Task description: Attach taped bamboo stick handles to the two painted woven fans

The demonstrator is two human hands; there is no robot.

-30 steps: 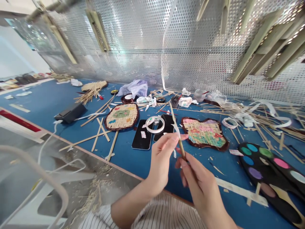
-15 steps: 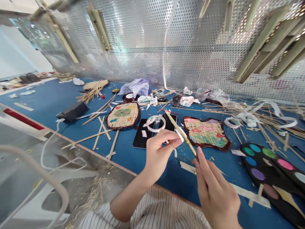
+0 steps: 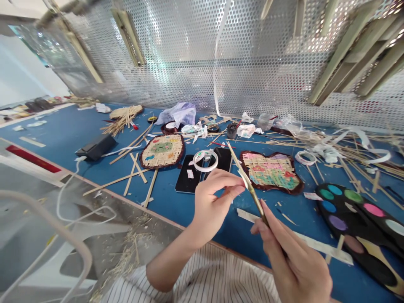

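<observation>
My right hand (image 3: 293, 248) grips a thin bundle of bamboo strips (image 3: 255, 198), which slants up and to the left with its tips spread slightly apart. Beside the bundle's middle, my left hand (image 3: 211, 202) pinches a small white piece of tape (image 3: 245, 182) between thumb and forefinger, against the bamboo. How far the tape wraps round is hidden by the fingers. Just beyond my left hand, a roll of white tape (image 3: 205, 169) rests on two dark phones (image 3: 186, 179). A painted woven bamboo panel (image 3: 271, 170) with a brown edge lies behind the bundle.
Another woven panel (image 3: 162, 151) lies to the left on the blue table (image 3: 72, 181). A black paint palette (image 3: 344, 206) is at the right, near a second tape roll (image 3: 305, 158). Loose strips and crumpled tissue lie at the back, before a perforated metal screen (image 3: 176, 54).
The bamboo bundle and my right hand have shifted a little right and down. My left fingers stay pinched at the bundle; less of the white tape shows now.
</observation>
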